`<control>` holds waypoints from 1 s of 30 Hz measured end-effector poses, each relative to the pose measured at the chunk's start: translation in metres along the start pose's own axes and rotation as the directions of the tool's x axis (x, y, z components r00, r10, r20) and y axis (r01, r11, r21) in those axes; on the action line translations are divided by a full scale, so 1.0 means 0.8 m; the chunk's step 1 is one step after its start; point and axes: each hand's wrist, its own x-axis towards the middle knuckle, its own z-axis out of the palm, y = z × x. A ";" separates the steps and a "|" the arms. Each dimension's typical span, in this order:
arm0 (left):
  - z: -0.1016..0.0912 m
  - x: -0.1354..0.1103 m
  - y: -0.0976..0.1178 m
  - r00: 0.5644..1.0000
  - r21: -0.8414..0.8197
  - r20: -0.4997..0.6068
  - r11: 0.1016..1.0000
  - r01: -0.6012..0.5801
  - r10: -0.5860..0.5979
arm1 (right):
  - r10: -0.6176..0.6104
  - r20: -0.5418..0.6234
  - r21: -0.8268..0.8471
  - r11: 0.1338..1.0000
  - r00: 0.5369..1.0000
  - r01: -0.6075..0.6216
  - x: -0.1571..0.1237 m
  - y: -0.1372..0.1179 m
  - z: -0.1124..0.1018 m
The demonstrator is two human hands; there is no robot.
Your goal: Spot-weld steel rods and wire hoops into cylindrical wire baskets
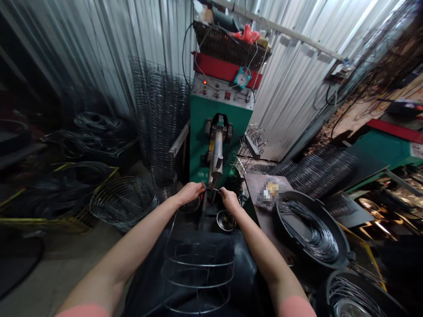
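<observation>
Workshop: a corrugated metal wall (pixel 291 88) is being shown behind a green spot welder (pixel 218 132) at 12 o'clock, while rolled wire mesh (pixel 161 110) is being stacked upright at 11 o'clock.

Hands: the left hand (pixel 190 193) and the right hand (pixel 229 199) are being raised at 12 o'clock, their fingers closed and pinching a thin steel wire (pixel 211 189) between them.

Wire: its long axis is being held side to side, close to the welder's electrode (pixel 214 171); neither hand is being placed clearly nearer to that electrode.

Lap: a wire basket frame (pixel 198 273) is being rested below the hands at 6 o'clock; any join to the pinched wire cannot be made out.

Surroundings: a round wire basket (pixel 124 202) is being kept at 9 o'clock, and a black tub (pixel 343 251) of wire rings (pixel 310 233) at 4 o'clock.
</observation>
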 end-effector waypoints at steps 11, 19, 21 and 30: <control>-0.004 0.001 0.004 1.000 -0.017 0.005 1.000 0.024 -0.024 | 0.041 -0.017 0.065 0.997 0.999 -0.040 -0.003 -0.004 -0.005; -0.007 -0.001 0.011 0.997 -0.033 0.016 0.997 0.071 -0.070 | 0.131 -0.084 0.514 0.855 0.988 -0.070 -0.016 0.011 0.007; -0.009 0.001 0.013 0.996 -0.042 0.019 0.995 0.088 -0.087 | 0.193 -0.071 0.674 0.733 0.979 -0.096 -0.038 0.025 0.020; -0.029 -0.098 0.036 0.962 -0.476 0.056 0.840 0.263 -0.269 | 0.258 0.195 0.968 0.106 0.946 -0.228 -0.151 0.057 0.076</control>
